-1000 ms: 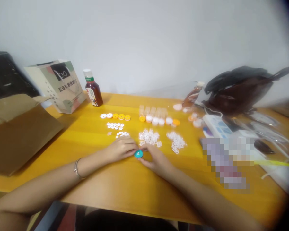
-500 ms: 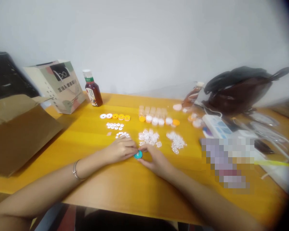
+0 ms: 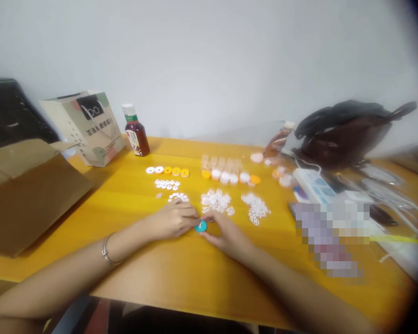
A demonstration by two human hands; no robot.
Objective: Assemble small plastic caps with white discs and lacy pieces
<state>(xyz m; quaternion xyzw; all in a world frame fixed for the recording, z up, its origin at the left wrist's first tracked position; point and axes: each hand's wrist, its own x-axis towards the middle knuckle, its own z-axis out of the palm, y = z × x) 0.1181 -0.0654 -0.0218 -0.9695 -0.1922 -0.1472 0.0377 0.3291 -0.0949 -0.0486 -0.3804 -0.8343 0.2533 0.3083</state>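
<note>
A small round teal disc (image 3: 201, 226) with a pale spot at its centre is held between my two hands, low over the table. My left hand (image 3: 176, 218) grips its left edge with the fingertips. From the other side, my right hand (image 3: 228, 232) pinches it between thumb and fingers. Just beyond my left fingers lies an arc of small white round pieces (image 3: 178, 197), partly covered by the hand. Behind them sit small white discs (image 3: 167, 184) in two rows. White lattice-like pieces (image 3: 216, 201) form a heap past my hands, with a second heap of lattice pieces (image 3: 256, 207) farther right.
White and yellow rings (image 3: 167, 170) stand in a row, and clear containers (image 3: 221, 164) stand behind another row. A cardboard box (image 3: 31, 195), paper bag (image 3: 94, 130) and dark red bottle (image 3: 136, 134) occupy the left. A power strip (image 3: 313, 183), cables and dark bag (image 3: 348, 132) crowd the right.
The whole view has shifted slightly, so everything sits a little lower in the picture. Both hands still hold the teal disc in nearly the same place.
</note>
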